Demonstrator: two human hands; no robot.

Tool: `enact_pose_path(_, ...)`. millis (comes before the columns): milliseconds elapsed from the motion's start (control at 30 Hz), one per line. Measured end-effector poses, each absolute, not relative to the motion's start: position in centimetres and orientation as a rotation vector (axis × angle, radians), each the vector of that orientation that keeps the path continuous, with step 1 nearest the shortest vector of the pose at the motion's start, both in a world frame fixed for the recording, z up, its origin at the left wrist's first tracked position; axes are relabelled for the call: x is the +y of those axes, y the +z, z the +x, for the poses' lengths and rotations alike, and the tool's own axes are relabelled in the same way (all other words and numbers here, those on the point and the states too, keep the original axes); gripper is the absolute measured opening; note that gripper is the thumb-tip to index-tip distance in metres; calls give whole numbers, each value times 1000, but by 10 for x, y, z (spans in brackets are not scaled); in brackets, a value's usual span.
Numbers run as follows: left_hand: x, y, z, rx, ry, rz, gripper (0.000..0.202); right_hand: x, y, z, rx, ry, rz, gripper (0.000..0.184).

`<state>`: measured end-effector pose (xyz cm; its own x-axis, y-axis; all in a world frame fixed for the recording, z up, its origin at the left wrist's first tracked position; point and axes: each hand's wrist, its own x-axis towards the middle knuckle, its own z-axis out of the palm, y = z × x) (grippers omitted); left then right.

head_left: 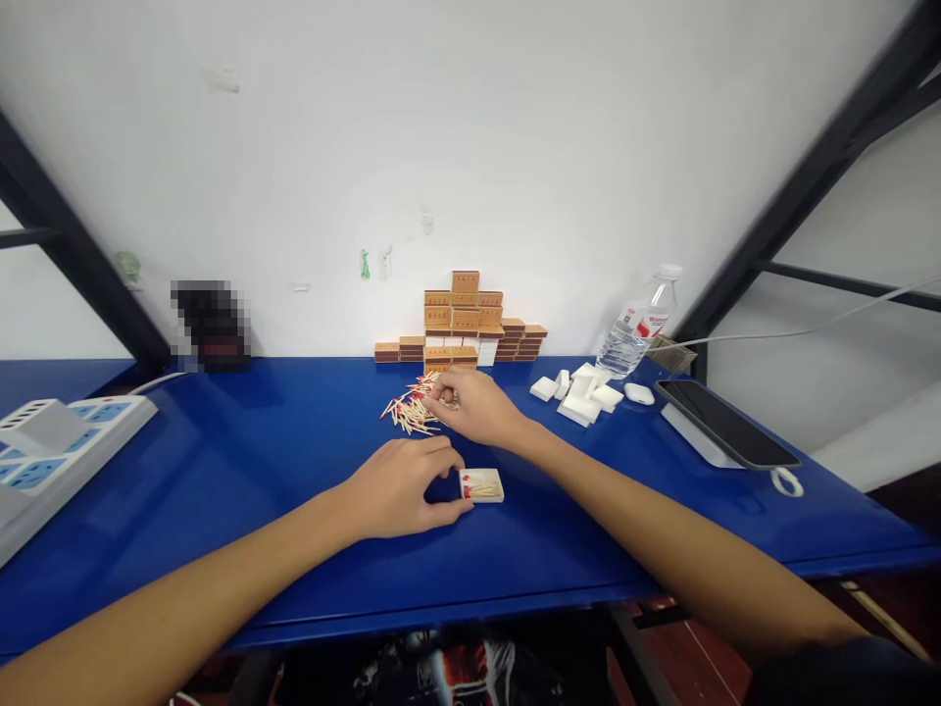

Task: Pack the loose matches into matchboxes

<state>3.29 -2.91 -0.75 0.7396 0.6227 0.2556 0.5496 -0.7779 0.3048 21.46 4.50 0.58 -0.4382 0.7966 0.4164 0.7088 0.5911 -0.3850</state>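
Observation:
My left hand grips the left end of a small white matchbox tray between thumb and fingers. Several red-tipped matches lie inside that tray, which rests on the blue table. Beyond it, my right hand reaches over a loose heap of matches, its fingers curled and pinched at the heap's right side. What those fingertips hold, if anything, is too small to make out. Part of the heap is hidden behind the right hand.
Stacked brown matchboxes stand against the wall. White empty trays are piled to the right, near a water bottle, a white earphone case and a phone. A power strip lies at left on the blue table.

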Motion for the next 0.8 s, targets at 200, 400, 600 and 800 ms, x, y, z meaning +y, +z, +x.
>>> enact_pose_path(200,-29,-6,33,912,486,2730,30,51,22,181,-2426,73,-1528,35)
enact_pose_path(400,-26,-6,30,912,473,2749,29,60,24,168,-2596,-10,-1608,33)
enact_pose_path(600,-25,-7,29,912,489,2761,31,63,27,176,-2704,17,-1590,19)
enact_pose_path(800,-22,-5,28,949,510,2770,29,59,31,174,-2730,-11,-1574,21)
